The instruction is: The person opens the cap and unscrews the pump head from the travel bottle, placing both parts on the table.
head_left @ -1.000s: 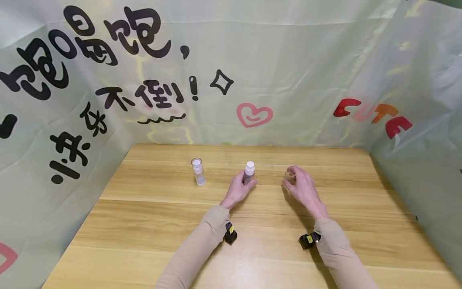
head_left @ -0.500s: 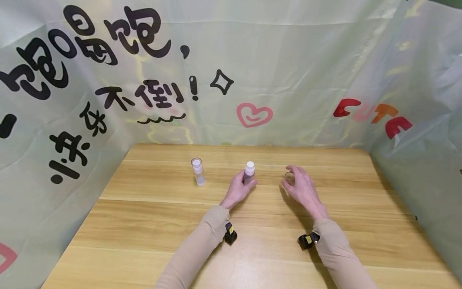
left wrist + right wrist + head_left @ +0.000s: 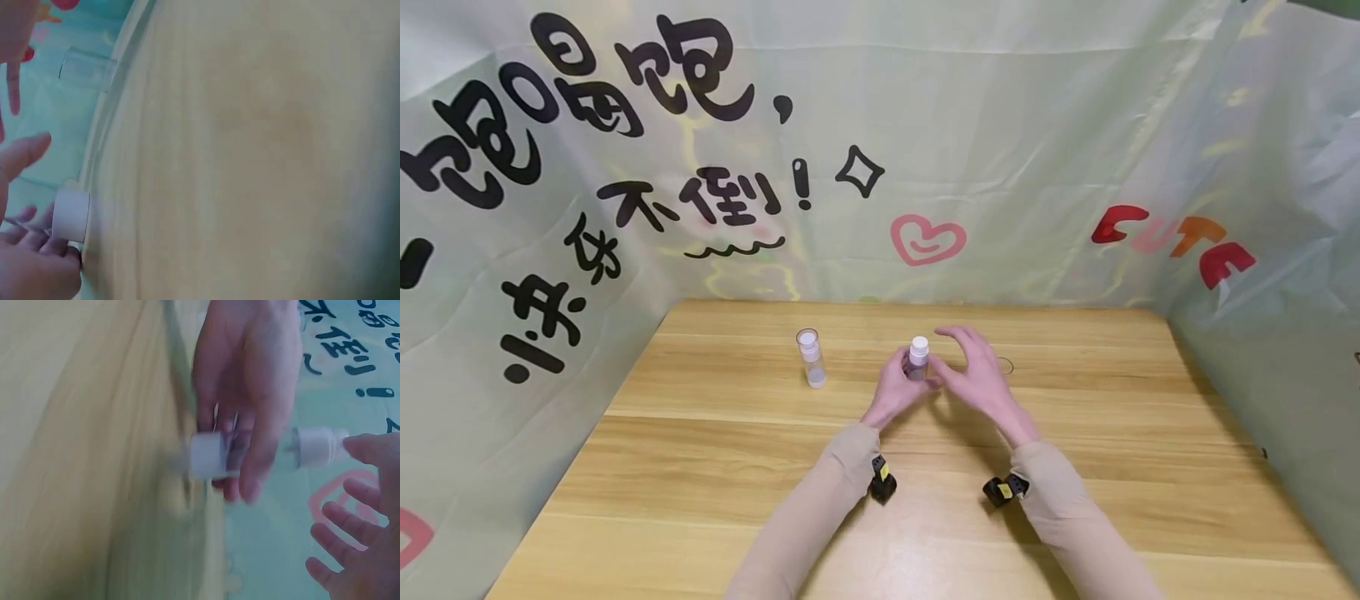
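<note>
My left hand (image 3: pixel 897 389) grips a small clear bottle with a white top (image 3: pixel 919 352), which stands upright on the table. In the right wrist view the fingers of that hand wrap the clear middle of the bottle (image 3: pixel 314 447), between its white base and white top. My right hand (image 3: pixel 976 377) is just right of the bottle, fingers spread and holding nothing. Its thumb is close to the white top; whether it touches, I cannot tell. A clear cylindrical cap (image 3: pixel 87 69) stands on the table, partly hidden behind my right hand in the head view.
A second small bottle (image 3: pixel 812 360) with a clear cap over its white top stands to the left. The wooden table (image 3: pixel 715 467) ends at a printed cloth backdrop (image 3: pixel 1037 167) at the back and sides.
My right hand has come away from the clear cap and moved left to the bottle, its fingers spreading. My left hand keeps its grip on the bottle, almost unmoved.
</note>
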### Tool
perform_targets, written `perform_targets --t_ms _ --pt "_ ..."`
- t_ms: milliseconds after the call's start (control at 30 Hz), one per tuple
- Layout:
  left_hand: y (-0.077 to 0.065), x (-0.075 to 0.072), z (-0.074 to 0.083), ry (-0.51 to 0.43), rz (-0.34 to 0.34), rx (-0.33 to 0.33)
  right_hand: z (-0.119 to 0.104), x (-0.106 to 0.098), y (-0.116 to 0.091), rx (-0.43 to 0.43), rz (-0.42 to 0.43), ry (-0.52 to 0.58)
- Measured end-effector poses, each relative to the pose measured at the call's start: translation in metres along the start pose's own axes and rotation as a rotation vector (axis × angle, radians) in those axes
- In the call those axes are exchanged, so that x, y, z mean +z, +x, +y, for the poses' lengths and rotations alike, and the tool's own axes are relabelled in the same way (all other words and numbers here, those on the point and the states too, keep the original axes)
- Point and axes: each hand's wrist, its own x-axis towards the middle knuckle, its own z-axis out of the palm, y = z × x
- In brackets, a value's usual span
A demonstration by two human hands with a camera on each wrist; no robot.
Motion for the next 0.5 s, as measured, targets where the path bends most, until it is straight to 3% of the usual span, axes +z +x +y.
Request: perform_targets --t_ms 167,400,467,500 --pt "0.009 0.001 -0.002 -0.078 -0.001 0.019 -0.012 0.009 0.011 0.006 -0.008 0.061" --pt "0.017 0.001 -0.013 -0.184 -0.082 0.163 -0.023 0.02 0.02 0.001 -0.056 -0.039" --pt "0.023 0.002 -0.021 -0.359 -0.123 0.172 -0.025 0.023 0.022 -0.007 -0.062 -0.07" --pt "0.032 0.006 -0.035 -0.487 -0.157 0.2 -0.026 0.024 0.022 -0.013 -0.064 -0.08"
